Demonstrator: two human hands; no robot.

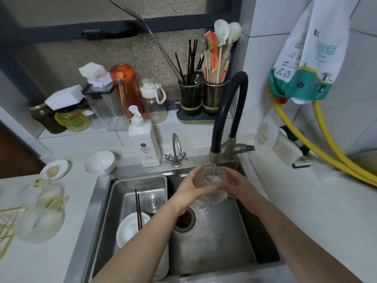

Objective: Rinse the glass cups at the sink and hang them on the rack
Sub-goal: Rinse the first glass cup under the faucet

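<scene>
A clear ribbed glass cup (210, 180) sits upright over the steel sink (214, 248), under the black faucet (224, 111). A thin stream of water runs from the spout into the cup. My left hand (191, 184) grips the cup's left side and my right hand (234, 183) wraps its right side. On the left counter several blurred glass cups (40, 219) stand beside a gold wire rack (8, 227) at the frame's left edge.
A steel drain basket (140, 184) in the sink's left half holds a white bowl (132, 227), dark chopsticks and a plug. A soap pump bottle (144, 144), small tap, white bowl and saucer stand behind. Bottles, jars and utensil holders line the sill. Yellow hoses hang right.
</scene>
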